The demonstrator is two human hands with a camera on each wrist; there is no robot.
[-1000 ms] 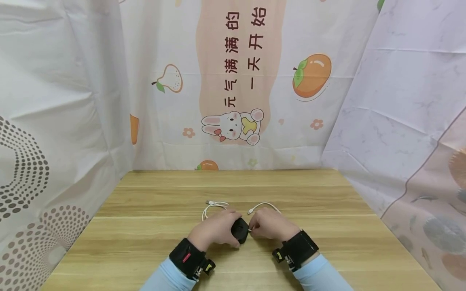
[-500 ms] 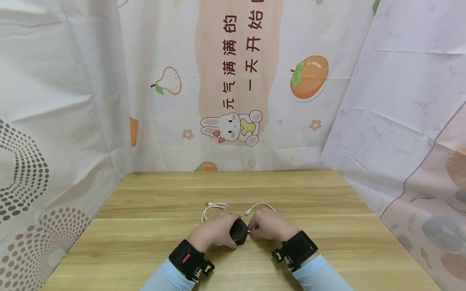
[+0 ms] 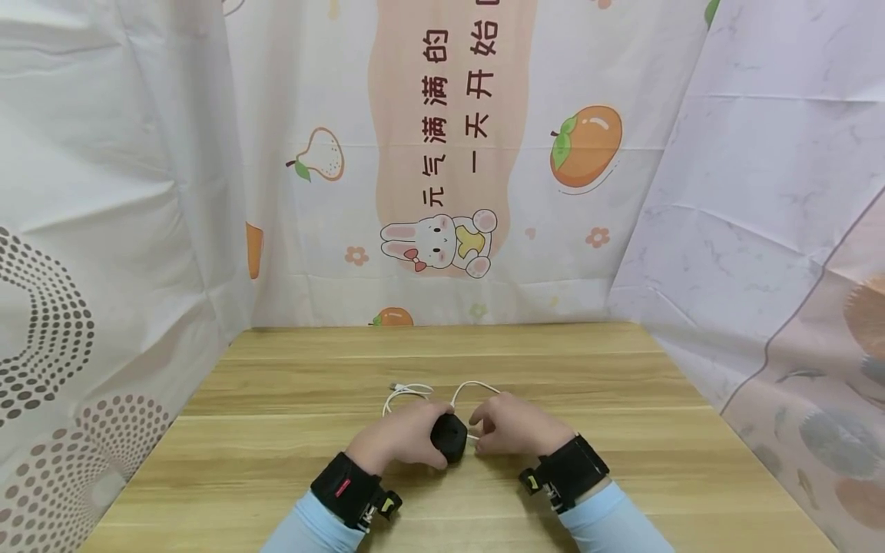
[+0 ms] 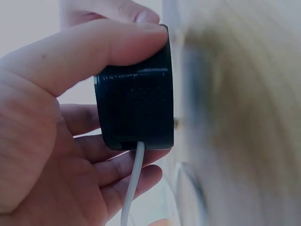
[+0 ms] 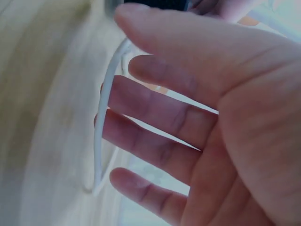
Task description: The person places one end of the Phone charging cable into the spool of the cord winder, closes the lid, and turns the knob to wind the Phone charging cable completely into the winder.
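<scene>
My left hand [image 3: 408, 436] holds a small black many-sided block [image 3: 449, 438] by its edges, thumb on the near side and fingers round the far side. In the left wrist view a white cable [image 4: 131, 183] meets one edge of the block. At the block's right side my right hand [image 3: 520, 427] has thumb and fingers apart. The white cable [image 5: 100, 127] runs past its fingertips in the right wrist view, and nothing is pinched there. The cable arcs behind both hands in the head view; its far end is hidden near the left hand.
Left of the block lies a coiled white cable [image 3: 408, 389] with a plug at its end. The wooden table [image 3: 553, 361] extends around both hands. Printed cloth [image 3: 311, 230] hangs behind it and on both sides.
The right hand's fingers have spread from their pinch by the block. Left hand and block have shifted slightly left. The cable's loose plug has moved left out of sight.
</scene>
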